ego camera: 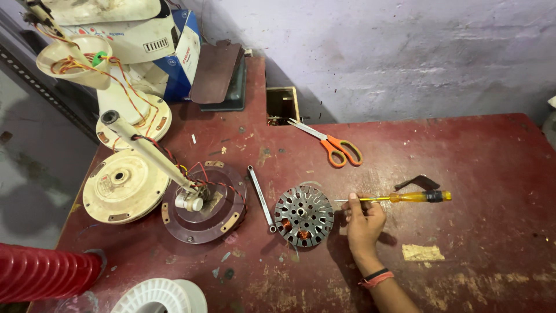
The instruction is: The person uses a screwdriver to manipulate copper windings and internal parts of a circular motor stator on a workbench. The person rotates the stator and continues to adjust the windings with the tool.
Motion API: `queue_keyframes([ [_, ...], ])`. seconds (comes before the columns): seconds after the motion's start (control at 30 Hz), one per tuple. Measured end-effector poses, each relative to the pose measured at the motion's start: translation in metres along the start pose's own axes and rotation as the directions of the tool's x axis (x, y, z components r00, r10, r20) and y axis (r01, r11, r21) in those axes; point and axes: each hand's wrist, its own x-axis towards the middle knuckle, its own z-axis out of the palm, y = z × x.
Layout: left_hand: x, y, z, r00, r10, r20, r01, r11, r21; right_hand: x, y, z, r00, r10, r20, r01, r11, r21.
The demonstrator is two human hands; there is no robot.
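Dark red, scuffed counter [463, 150] — orange-handled scissors [333, 145], a yellow-handled screwdriver [405, 197], a grey metal stator [304, 215] with copper windings, cream fan housing [123, 186] — and maroon motor cover [202, 217].

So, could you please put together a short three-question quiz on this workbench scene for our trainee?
1. True or false: the right hand holds a yellow-handled screwdriver.
2. What lies directly left of the round stator core? A) orange-handled scissors B) a metal spanner C) a white spool
3. What colour are the handles of the scissors near the wall?

Key:
1. True; its tip points at the core.
2. B, the metal spanner.
3. Orange.
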Motion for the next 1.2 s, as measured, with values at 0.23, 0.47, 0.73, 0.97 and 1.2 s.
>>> queue_keyframes([
  [0.23,0.006,-0.015,0.004,0.997,0.068,-0.037,-0.067,0.997,0.034,0.0,0.001,0.0,1.0,0.004,-0.004,-0.004,1.0,0.011],
  [0.47,0.001,-0.034,0.015,0.983,0.164,-0.087,-0.155,0.982,0.106,-0.001,-0.004,0.0,1.0,0.019,-0.018,-0.018,1.0,0.005],
  [0.73,-0.005,-0.017,0.004,0.857,0.419,-0.299,-0.324,0.891,0.319,0.0,-0.003,-0.002,0.998,-0.053,0.024,0.053,0.999,-0.004],
  [0.97,0.008,-0.143,0.071,0.749,-0.396,-0.531,0.446,0.894,-0.037,-0.012,-0.008,-0.001,0.981,-0.19,0.03,0.191,0.981,-0.044],
  [1.2,-0.012,-0.209,0.118,0.875,-0.482,0.03,0.483,0.871,-0.088,-0.028,-0.026,-0.001,0.881,-0.46,0.107,0.468,0.82,-0.331],
])
